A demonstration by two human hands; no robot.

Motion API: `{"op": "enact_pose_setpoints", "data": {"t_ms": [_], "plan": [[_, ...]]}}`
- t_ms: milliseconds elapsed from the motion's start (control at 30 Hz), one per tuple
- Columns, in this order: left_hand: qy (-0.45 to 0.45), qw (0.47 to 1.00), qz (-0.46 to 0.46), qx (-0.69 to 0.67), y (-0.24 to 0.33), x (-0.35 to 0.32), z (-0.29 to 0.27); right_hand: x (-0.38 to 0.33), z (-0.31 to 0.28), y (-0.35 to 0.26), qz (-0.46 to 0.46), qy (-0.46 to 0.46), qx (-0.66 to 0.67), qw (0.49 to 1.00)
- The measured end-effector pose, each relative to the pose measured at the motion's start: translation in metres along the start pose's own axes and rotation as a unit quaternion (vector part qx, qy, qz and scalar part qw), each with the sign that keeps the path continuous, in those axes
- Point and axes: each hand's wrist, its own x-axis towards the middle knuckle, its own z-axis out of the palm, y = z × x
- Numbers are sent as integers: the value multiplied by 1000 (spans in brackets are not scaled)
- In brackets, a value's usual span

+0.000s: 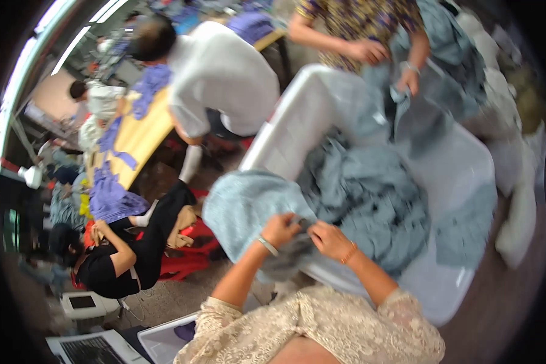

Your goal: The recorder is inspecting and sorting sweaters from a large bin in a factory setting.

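Note:
My left hand [280, 230], with a pale bracelet at the wrist, pinches a bit of dark grey cloth [292, 253] just over the near rim of a large white plastic bin [312, 97]. Close beside it, my right hand [332, 241] is closed on the same cloth, thumb and fingers together. A light blue garment [252, 203] drapes over the bin's left edge next to my left hand. Whether it is one piece with the grey cloth I cannot tell. Inside the bin lies a crumpled heap of blue-grey garments [373, 203].
Across the bin, a person in a patterned top [358, 27] handles blue-grey cloth. A person in white [221, 76] bends by a wooden table [142, 136] with purple garments [112, 194]. At left sits a person in black [112, 267]. Stuffed white sacks [509, 158] line the right.

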Motion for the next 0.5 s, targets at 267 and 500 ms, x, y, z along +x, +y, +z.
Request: {"op": "enact_pose_setpoints", "data": {"t_ms": [267, 500], "plan": [[-67, 989, 36, -124, -1, -19, 1, 13, -9, -20, -4, -18, 19, 1000], [88, 996, -7, -33, 14, -15, 10, 17, -9, -26, -16, 6, 9, 1000]]}}
